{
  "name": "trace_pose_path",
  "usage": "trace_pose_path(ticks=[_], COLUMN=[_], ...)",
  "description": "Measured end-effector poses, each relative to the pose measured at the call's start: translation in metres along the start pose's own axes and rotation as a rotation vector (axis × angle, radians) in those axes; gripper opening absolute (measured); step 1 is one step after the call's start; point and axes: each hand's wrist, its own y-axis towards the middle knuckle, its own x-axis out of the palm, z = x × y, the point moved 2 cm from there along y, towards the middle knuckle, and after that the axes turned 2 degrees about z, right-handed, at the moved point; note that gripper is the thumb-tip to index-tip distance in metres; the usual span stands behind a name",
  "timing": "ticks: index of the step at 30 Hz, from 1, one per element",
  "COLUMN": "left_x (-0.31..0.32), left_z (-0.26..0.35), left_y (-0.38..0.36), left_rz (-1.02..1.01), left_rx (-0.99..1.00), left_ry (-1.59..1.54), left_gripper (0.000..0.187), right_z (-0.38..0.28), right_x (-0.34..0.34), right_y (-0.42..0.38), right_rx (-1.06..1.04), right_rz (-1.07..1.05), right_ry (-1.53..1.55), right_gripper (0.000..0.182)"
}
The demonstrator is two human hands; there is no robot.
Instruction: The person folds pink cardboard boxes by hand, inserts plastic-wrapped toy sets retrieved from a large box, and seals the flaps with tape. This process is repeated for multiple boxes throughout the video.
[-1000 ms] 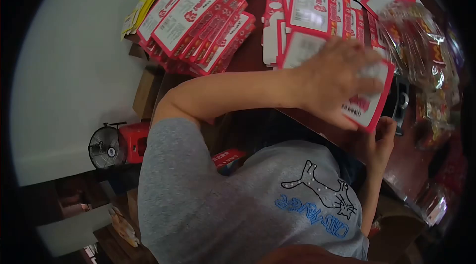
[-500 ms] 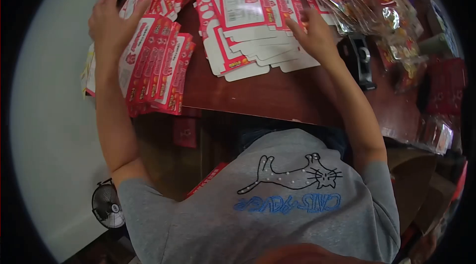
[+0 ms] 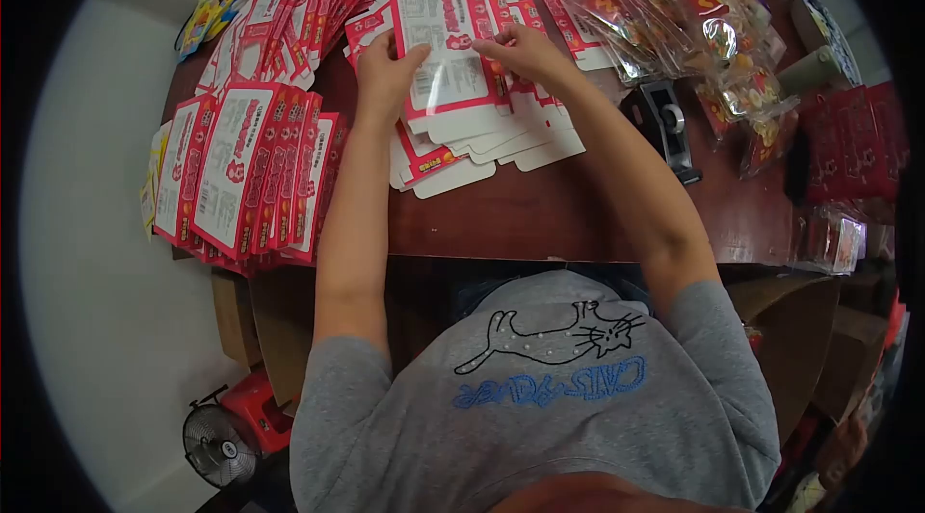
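A flat red and white printed carton [image 3: 441, 79] is held slightly above a fanned pile of similar flat cartons [image 3: 535, 132]. My left hand [image 3: 390, 79] grips its left edge, thumb on the printed face and the other fingers hidden behind. On the right edge, my right hand [image 3: 525, 52] pinches the same carton between thumb and fingers. Left of my left forearm lies a stack of folded red cartons [image 3: 241, 166]. More cartons [image 3: 308, 7] are spread behind that stack.
A black tape dispenser [image 3: 665, 128] stands right of the pile. Clear bags of wrapped items [image 3: 674, 7] fill the back right, with a dark red pouch [image 3: 848, 147] at the far right. A fan [image 3: 222, 446] is on the lower left, below the brown table [image 3: 482, 219].
My left hand has moved right from the folded cartons and taken hold of the flat carton's left edge. My right hand has closed on its right side. The camera view has shifted.
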Motion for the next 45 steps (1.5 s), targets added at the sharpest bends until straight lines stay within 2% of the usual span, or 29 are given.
trace_pose_path(ticks=[1, 2, 3, 5, 6, 8, 9, 10, 11, 13, 14, 15, 17, 18, 20, 21, 23, 28, 30, 32, 34, 36, 38, 39, 41, 42, 43, 45], left_x=[-0.001, 0.000, 0.000, 0.002, 0.004, 0.021, 0.029, 0.035, 0.041, 0.055, 0.066, 0.075, 0.083, 0.087, 0.096, 0.099, 0.101, 0.098, 0.091, 0.083, 0.075, 0.073, 0.068, 0.067, 0.067, 0.065, 0.065, 0.067], left_z=[0.024, 0.036, 0.038, 0.041, 0.043, 0.049, 0.050, 0.043, 0.043, 0.049, 0.053, 0.052, 0.054, 0.051, 0.037, 0.033, 0.039, 0.032, 0.017, 0.030, 0.035, 0.029, 0.035, 0.031, 0.026, 0.024, 0.019, 0.019], left_y=[-0.024, -0.044, -0.061, -0.091, -0.100, -0.122, -0.129, -0.134, -0.138, -0.142, -0.148, -0.155, -0.167, -0.176, -0.201, -0.218, -0.251, -0.264, -0.249, -0.220, -0.197, -0.185, -0.186, -0.183, -0.180, -0.178, -0.179, -0.180], left_rz=[-0.161, -0.214, -0.216, -0.372, -0.441, -0.450, -0.463, -0.444, -0.452, -0.316, -0.236, -0.243, -0.131, -0.134, -0.222, -0.317, -0.404, -0.473, -0.396, -0.215, -0.303, -0.343, -0.403, -0.367, -0.273, -0.289, -0.301, -0.110], left_rx=[-0.065, -0.098, -0.114, -0.173, -0.204, -0.167, -0.114, -0.205, -0.221, -0.210, -0.102, -0.111, -0.003, -0.006, -0.146, -0.313, -0.409, -0.428, 0.077, 0.171, 0.117, 0.196, 0.126, 0.116, 0.267, 0.145, 0.145, 0.244], left_ry=[-0.336, -0.485, -0.490, -0.913, -0.991, -1.005, -1.016, -1.046, -1.052, -0.648, -0.427, -0.434, -0.238, -0.238, -0.395, -0.508, -0.673, -0.657, -0.408, -0.499, -0.326, -0.239, -0.265, -0.244, -0.213, -0.297, -0.305, -0.381], left_gripper=[0.056, 0.050, 0.050, 0.058, 0.064, 0.067, 0.070, 0.065, 0.065, 0.058, 0.050, 0.050, 0.046, 0.046, 0.046, 0.047, 0.047, 0.050, 0.055, 0.062, 0.062, 0.057, 0.042, 0.042, 0.031, 0.024, 0.024, 0.023], right_z=[0.004, 0.007, 0.010, 0.010, 0.011, 0.006, 0.013, 0.017, 0.019, 0.023, 0.027, 0.030, 0.037, 0.038, 0.042, 0.046, 0.052, 0.052, 0.052, 0.047, 0.045, 0.046, 0.063, 0.065, 0.067, 0.052, 0.046, 0.033], right_x=[-0.005, -0.010, -0.015, -0.026, -0.030, -0.024, -0.030, -0.033, -0.040, -0.043, -0.039, -0.038, -0.041, -0.044, -0.053, -0.060, -0.062, -0.072, -0.076, -0.073, -0.069, -0.072, -0.084, -0.081, -0.078, -0.067, -0.056, -0.052], right_y=[-0.014, -0.028, -0.046, -0.089, -0.106, -0.147, -0.153, -0.162, -0.174, -0.192, -0.198, -0.205, -0.215, -0.220, -0.229, -0.233, -0.234, -0.231, -0.230, -0.231, -0.226, -0.224, -0.218, -0.214, -0.211, -0.212, -0.212, -0.217], right_rx=[0.007, -0.096, -0.195, -0.233, -0.205, -0.058, -0.004, 0.014, -0.007, -0.015, -0.066, -0.116, -0.058, -0.083, -0.113, -0.134, -0.244, -0.230, -0.207, -0.141, -0.231, -0.193, -0.111, -0.124, -0.147, -0.264, -0.256, -0.375], right_rz=[0.000, -0.040, -0.081, -0.184, -0.251, -0.192, -0.239, -0.232, -0.169, -0.098, -0.047, 0.002, -0.009, 0.040, 0.090, 0.114, 0.224, 0.199, 0.143, 0.028, 0.016, 0.010, 0.003, -0.038, 0.034, 0.072, 0.083, 0.149], right_ry=[-0.001, 0.137, 0.277, 0.372, 0.376, 0.623, 0.550, 0.556, 0.536, 0.507, 0.463, 0.421, 0.442, 0.425, 0.408, 0.388, 0.426, 0.397, 0.394, 0.448, 0.390, 0.363, 0.292, 0.301, 0.275, 0.200, 0.196, 0.188], right_gripper=[0.065, 0.049, 0.034, 0.024, 0.021, 0.019, 0.022, 0.022, 0.028, 0.033, 0.037, 0.040, 0.044, 0.048, 0.052, 0.056, 0.065, 0.054, 0.048, 0.037, 0.031, 0.027, 0.026, 0.026, 0.026, 0.028, 0.028, 0.029])
